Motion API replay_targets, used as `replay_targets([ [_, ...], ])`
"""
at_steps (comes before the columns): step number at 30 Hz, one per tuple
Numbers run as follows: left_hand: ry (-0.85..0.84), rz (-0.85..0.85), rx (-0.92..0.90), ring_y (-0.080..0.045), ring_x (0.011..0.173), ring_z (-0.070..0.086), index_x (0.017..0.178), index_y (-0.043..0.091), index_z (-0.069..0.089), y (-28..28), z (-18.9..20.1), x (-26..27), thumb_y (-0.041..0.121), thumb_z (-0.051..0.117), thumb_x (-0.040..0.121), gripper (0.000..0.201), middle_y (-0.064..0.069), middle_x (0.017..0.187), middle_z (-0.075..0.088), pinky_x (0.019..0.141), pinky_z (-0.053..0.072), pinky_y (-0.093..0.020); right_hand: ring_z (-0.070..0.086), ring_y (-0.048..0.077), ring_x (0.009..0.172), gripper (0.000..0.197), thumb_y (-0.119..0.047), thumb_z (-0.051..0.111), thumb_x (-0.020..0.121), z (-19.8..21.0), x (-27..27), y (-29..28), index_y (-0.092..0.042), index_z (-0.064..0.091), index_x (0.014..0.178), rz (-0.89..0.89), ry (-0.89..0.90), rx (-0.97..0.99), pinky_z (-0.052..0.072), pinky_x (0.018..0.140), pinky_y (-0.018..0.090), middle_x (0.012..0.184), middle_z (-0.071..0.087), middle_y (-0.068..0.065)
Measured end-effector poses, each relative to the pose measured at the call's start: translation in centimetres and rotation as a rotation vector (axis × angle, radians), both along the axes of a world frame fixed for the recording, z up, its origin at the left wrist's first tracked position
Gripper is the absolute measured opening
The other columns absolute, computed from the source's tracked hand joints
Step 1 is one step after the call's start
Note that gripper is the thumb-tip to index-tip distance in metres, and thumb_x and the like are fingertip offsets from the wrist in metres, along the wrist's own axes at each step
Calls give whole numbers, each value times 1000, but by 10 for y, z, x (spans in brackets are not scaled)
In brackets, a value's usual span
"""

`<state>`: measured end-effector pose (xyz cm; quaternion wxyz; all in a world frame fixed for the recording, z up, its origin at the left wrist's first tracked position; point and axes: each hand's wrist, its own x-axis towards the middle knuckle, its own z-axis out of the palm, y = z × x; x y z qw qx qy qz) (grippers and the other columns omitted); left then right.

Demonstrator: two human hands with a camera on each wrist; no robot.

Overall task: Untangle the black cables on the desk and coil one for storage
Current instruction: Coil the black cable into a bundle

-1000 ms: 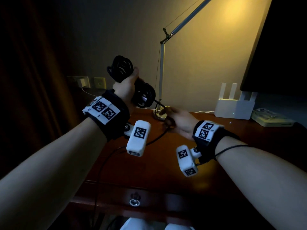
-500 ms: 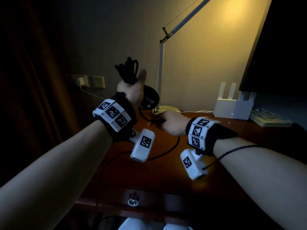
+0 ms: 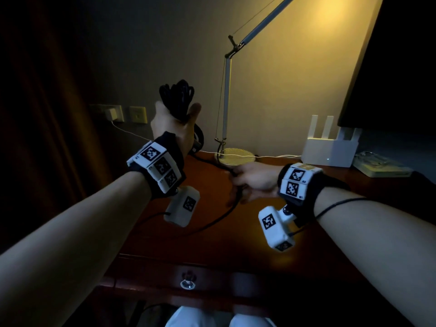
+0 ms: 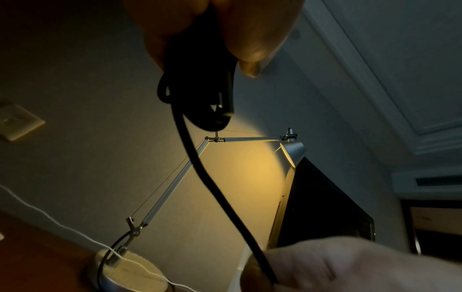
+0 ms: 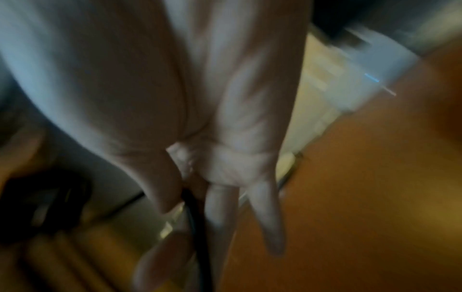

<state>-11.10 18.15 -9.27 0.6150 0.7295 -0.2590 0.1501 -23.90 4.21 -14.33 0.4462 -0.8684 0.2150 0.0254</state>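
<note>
My left hand (image 3: 173, 122) is raised above the desk's left side and grips a bundle of black cable loops (image 3: 176, 95); the loops stick out above and below the fist. In the left wrist view the coil (image 4: 200, 94) hangs under my fingers, and a loose strand (image 4: 215, 185) runs down to my right hand (image 4: 337, 264). My right hand (image 3: 250, 179) is low over the desk (image 3: 212, 232), in front of the lamp base, and pinches that black strand (image 5: 197, 221). The rest of the cable (image 3: 212, 223) trails left across the desk and off its front edge.
A desk lamp's round base (image 3: 237, 158) and thin arm (image 3: 227, 97) stand just behind my right hand. A white router (image 3: 330, 149) and a pale flat box (image 3: 382, 165) sit at the back right. A white charger cord (image 3: 132, 134) runs from the wall socket. A drawer knob (image 3: 188, 283) is below.
My left hand has turned and lifted the coil a little higher. My right hand has slid right and down along the strand, away from the left hand.
</note>
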Motion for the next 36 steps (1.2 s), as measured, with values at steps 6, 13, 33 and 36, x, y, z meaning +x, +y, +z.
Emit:
replay_targets([
  [6,3,72,13,-13,95,56,125,13,46,0,-1,5,52,66,82,61,-3,116,61,73,41,-24,48,14,65,21,-15,45,101,11,-14,0,-9,61,114,-71,-319,223,37,62,26,76,52,4],
  [13,39,-135,488,-17,93,59,113,18,58,-4,-11,0,68,64,71,66,1,106,63,79,51,-30,61,15,101,18,-22,54,98,46,-9,23,-27,70,104,262,-302,-429,46,94,35,107,68,-3],
  [33,225,-496,557,-22,91,65,108,9,63,7,-6,-8,20,85,65,49,-7,97,68,79,54,-34,67,3,83,15,-15,81,75,50,-2,30,-20,73,88,-27,-759,-321,55,77,19,87,72,-8],
  [36,331,-330,415,-20,77,62,114,3,58,4,-7,-6,15,73,80,39,-7,85,63,67,52,-30,66,10,69,33,-7,75,81,48,-1,29,-11,59,110,-73,-629,-68,54,63,22,81,70,0],
])
